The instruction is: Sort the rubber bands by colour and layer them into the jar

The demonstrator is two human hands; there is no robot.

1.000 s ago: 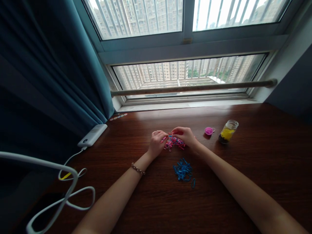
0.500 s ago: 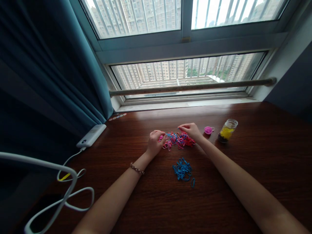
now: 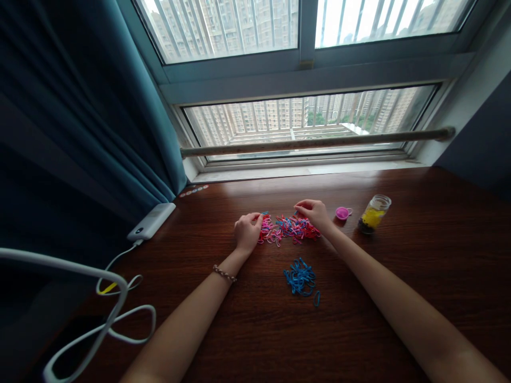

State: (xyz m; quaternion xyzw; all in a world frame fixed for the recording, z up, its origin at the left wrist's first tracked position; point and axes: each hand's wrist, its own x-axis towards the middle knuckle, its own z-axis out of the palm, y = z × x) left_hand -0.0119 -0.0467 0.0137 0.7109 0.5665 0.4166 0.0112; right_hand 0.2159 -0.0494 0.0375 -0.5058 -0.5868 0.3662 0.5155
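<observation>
A mixed pile of small pink, red and blue elastic bands (image 3: 297,227) lies on the brown table (image 3: 247,319). My left hand (image 3: 247,233) is at the pile's left side, thumb and forefinger pinched on a blue elastic band (image 3: 265,213) that sticks out past the fingertips. Over the pile's right part, my right hand (image 3: 313,211) also pinches, with a bit of blue band (image 3: 296,213) showing at its fingertips. Closer to me sits a separate heap of blue elastic bands (image 3: 300,277), and one loose blue band (image 3: 316,298) lies beside it.
To the right stand a small pink cup-like lid (image 3: 342,214) and a glass jar (image 3: 373,215) with yellow and dark contents. At left are a white power bank (image 3: 151,222) and a looping white cable (image 3: 115,279). A window with a rail (image 3: 319,142) backs the table.
My left hand has shifted left, uncovering more pink and red bands, and a blue band now shows at its fingertips. My right hand has barely moved. The blue heap is unchanged.
</observation>
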